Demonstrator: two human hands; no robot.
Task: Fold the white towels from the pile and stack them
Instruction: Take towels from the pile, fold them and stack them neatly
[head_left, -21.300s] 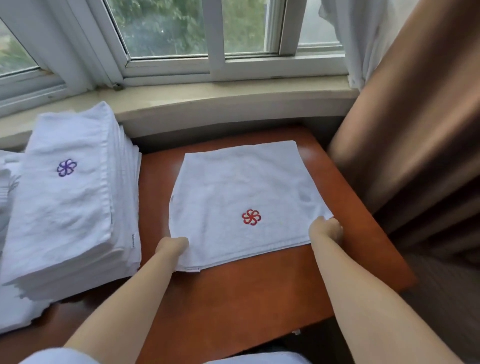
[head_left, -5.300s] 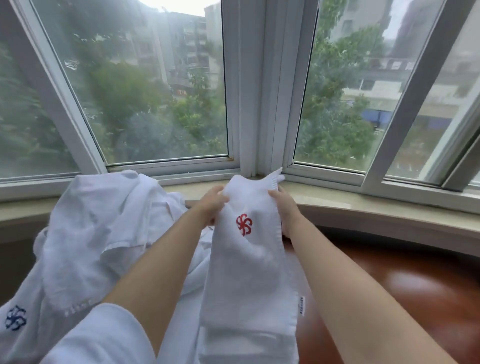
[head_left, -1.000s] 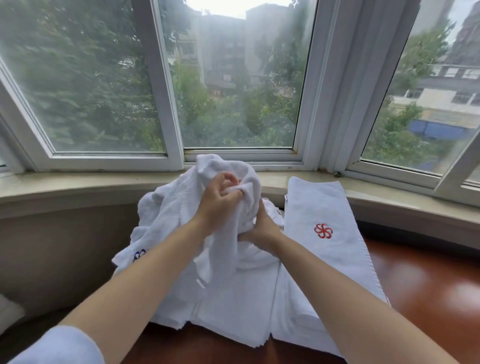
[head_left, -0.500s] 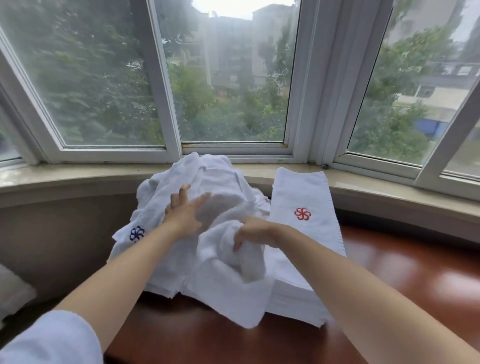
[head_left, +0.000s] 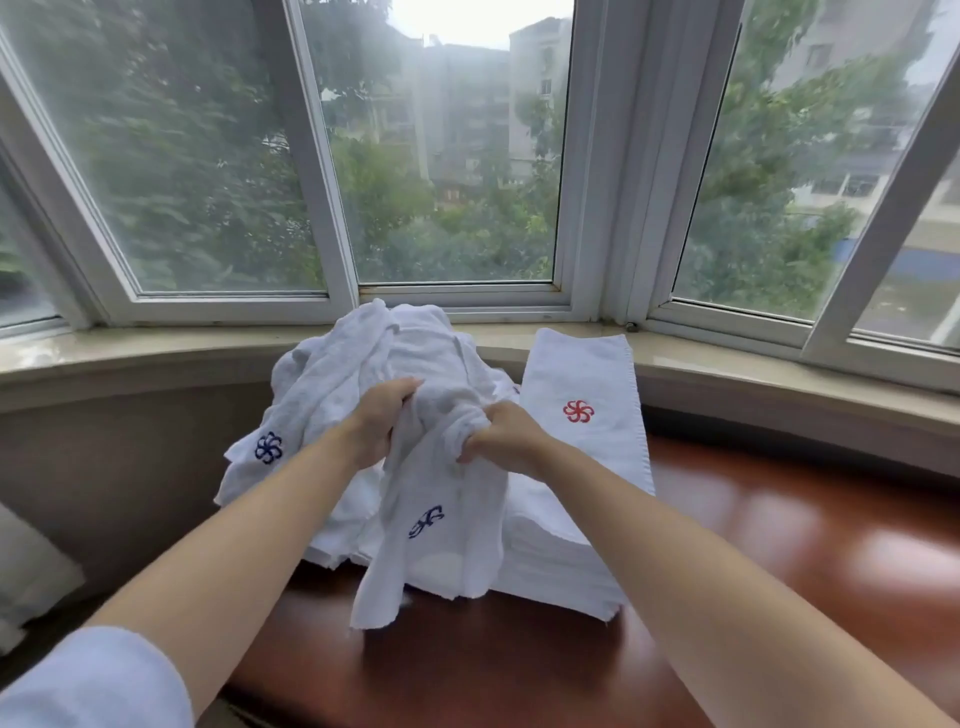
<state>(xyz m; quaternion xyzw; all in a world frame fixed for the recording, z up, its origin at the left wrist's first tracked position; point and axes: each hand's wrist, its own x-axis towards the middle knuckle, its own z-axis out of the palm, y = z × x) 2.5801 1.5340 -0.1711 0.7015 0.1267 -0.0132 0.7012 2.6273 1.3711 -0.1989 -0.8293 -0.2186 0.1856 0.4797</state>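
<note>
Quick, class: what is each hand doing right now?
Left hand: fingers grip the bunched white towel.
Right hand: fingers grip the same towel.

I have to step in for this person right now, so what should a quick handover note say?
Left hand and right hand both grip one crumpled white towel with a blue logo, lifted off the unfolded pile. The folded stack, red logo on top, sits right of the pile on the wooden table. Done: several towels folded and stacked. Left: fold this towel, stack it, then the remaining pile.
</note>
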